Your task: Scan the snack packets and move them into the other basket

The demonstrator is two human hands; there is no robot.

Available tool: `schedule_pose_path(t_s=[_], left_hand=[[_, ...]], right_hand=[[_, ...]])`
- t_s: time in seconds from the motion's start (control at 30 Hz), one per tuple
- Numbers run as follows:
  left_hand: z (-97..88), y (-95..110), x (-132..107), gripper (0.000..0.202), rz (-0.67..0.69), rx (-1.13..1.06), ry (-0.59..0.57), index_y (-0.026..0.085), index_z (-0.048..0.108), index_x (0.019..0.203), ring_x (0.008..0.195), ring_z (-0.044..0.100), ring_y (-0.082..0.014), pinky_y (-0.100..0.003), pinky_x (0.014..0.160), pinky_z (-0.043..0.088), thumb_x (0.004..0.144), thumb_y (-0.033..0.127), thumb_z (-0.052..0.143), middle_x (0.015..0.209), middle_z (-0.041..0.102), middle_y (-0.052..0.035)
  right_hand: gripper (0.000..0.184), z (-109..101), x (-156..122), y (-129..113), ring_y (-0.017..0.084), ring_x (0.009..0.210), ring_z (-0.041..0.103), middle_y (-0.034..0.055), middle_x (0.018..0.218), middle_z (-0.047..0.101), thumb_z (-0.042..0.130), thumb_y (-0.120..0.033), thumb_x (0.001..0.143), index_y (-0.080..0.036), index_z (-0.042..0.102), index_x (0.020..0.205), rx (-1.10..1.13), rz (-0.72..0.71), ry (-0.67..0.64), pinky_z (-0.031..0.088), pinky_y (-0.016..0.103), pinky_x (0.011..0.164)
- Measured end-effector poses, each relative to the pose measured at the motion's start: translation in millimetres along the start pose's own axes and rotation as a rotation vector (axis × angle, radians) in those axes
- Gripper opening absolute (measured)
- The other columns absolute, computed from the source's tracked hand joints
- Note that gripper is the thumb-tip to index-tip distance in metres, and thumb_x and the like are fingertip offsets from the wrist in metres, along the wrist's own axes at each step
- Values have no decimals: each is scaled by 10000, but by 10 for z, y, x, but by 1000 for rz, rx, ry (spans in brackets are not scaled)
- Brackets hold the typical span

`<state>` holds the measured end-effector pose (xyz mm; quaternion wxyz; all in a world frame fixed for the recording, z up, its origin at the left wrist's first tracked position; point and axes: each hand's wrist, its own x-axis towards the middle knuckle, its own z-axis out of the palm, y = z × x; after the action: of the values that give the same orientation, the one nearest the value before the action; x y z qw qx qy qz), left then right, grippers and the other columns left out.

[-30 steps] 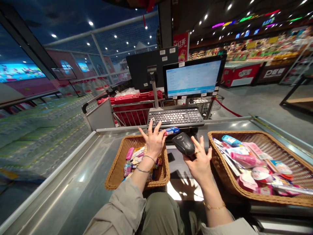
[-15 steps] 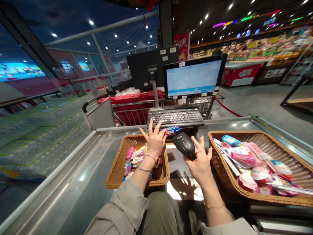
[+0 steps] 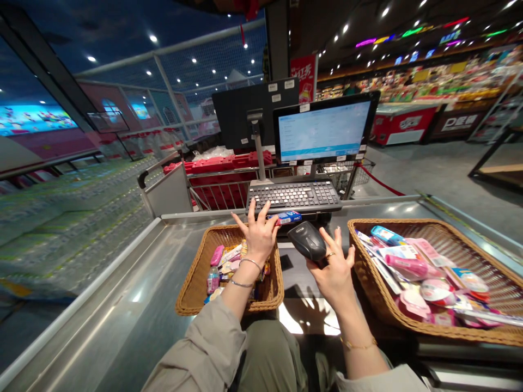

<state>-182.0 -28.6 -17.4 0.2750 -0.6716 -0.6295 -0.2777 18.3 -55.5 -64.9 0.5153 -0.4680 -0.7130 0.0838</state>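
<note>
The left hand (image 3: pixel 259 240), palm down, pinches a small rectangular blue box (image 3: pixel 289 217), other fingers spread; the right hand (image 3: pixel 335 274), fingers splayed, holds a black plastic scanner (image 3: pixel 306 240).

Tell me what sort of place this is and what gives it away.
Most likely a supermarket checkout: the right hand holds what looks like a barcode scanner, a lit monitor stands behind a keyboard, and stocked displays fill the background at right.
</note>
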Motion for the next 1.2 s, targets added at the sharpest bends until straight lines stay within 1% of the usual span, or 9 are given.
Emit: schedule_pose_path(t_s=[0.1,0.27,0.37,0.77,1.0,1.2], left_hand=[[2,2,-1,209,-11,-9,-19,310,731,1085,1526,176,-401,-818,1088,-143,938,343,586,1541,480,-30],[-7,19,0,166,-13,-25,67,311,746,1033,1508,250,-388,-787,1105,-153,902,330,646,1487,547,-31],[-14,23,-1,155,-5,-23,89,314,748,1022,1499,274,-385,-777,1107,-162,898,326,655,1479,557,-23],[-1,25,-4,165,-11,-20,81,318,753,1015,1497,279,-387,-777,1108,-151,861,304,694,1476,560,-22],[17,19,-10,168,-5,-18,88,322,752,1025,1508,254,-377,-761,1117,-163,872,314,682,1487,548,-16],[15,22,-8,149,1,-19,101,315,752,1013,1501,269,-384,-760,1109,-182,892,329,666,1479,557,-13]], right_hand=[[241,7,-3,11,395,1502,267,145,1451,562,580,-250,805,-203,635,1035,-8,-5,5,110,798,1120],[234,15,-13,26,399,1501,265,144,1452,562,583,-238,815,-197,635,1039,-7,-28,15,116,823,1096],[224,17,-15,30,397,1500,272,146,1446,567,590,-240,819,-197,636,1034,-7,-38,26,119,819,1098],[229,15,-8,18,391,1503,268,142,1448,565,571,-258,820,-196,634,1031,-9,-18,24,112,796,1114],[214,16,-15,32,386,1504,268,146,1441,571,573,-262,820,-197,640,1013,-14,-25,16,96,793,1117],[208,2,-15,29,388,1505,263,145,1444,569,590,-256,829,-197,636,1022,-5,-37,-1,98,804,1110]])
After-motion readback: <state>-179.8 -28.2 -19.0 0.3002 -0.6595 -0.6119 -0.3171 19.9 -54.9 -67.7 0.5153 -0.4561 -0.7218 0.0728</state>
